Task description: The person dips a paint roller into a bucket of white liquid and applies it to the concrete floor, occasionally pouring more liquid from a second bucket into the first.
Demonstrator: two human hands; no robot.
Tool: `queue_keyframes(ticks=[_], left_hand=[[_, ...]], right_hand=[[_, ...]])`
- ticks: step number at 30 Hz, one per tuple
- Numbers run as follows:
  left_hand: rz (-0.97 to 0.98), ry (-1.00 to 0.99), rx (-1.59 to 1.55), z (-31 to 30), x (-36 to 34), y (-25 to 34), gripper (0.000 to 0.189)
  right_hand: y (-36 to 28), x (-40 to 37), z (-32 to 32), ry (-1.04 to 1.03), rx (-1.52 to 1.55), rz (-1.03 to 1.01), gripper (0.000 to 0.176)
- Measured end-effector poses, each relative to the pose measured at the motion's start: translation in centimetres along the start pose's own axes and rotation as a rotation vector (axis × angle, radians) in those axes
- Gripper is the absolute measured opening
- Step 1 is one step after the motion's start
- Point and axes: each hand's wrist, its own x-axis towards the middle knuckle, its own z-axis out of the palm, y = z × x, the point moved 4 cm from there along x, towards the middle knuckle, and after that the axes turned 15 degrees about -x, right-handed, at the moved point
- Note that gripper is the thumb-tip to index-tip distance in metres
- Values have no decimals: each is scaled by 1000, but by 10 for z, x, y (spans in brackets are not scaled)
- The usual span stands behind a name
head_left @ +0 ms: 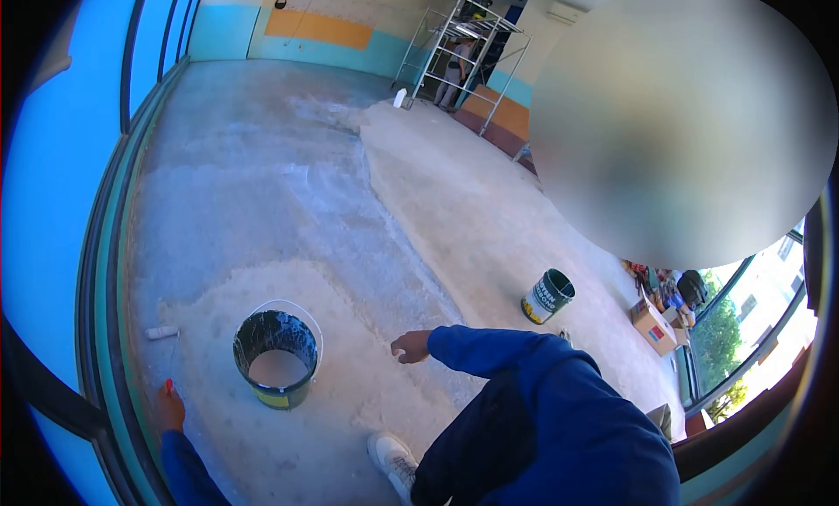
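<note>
My left hand (171, 407), at the lower left, is closed around the red handle (169, 386) of a paint roller. The roller's white sleeve (162, 333) rests on the floor near the window frame. A dark green bucket (288, 395) with pale liquid (278, 368) inside stands between my hands, its wire handle leaning to the right. My right hand (411, 347) hangs over the floor to the right of the bucket, with its fingers curled; whether anything small is in them cannot be made out.
A second green bucket (548, 296) stands to the right. Beyond are a cardboard box (654, 324) and piled items. Metal scaffolding (454, 51) and a person (452, 73) are at the back. Window frames (109, 244) line the left. A large blur hides the upper right.
</note>
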Motion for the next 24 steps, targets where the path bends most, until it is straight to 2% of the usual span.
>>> queue_keyframes(ticks=[3, 5, 7, 9, 11, 13, 15, 17, 21, 24], left_hand=[[-46, -35, -46, -7, 6, 23, 30], [-40, -24, -65, -2, -3, 16, 29], [7, -7, -62, 11, -30, -8, 29], [52, 26, -193, 15, -81, -27, 29], [152, 273, -98, 1, -152, -18, 27], [7, 160, -118, -25, -218, 1, 30], [-136, 84, -176, -46, -250, 21, 31], [-234, 59, -247, -67, -257, 39, 31], [-292, 41, -303, -86, -259, 54, 31], [-315, 32, -323, -93, -259, 60, 32]], right_hand=[[7, 2, 6, 16, -5, -12, 38], [5, 2, 4, 0, -13, -8, 38], [0, 6, 2, 9, -13, -19, 38], [-4, 12, -1, 10, -20, -28, 38], [-15, 16, -9, 1, -33, -38, 38], [-22, 24, -15, -11, -35, -46, 38], [-28, 34, -14, 29, -77, -105, 38], [-27, 55, -9, 130, -159, -217, 39], [-56, 50, -32, -6, -97, -114, 37], [-64, 69, -30, 12, -107, -160, 37]])
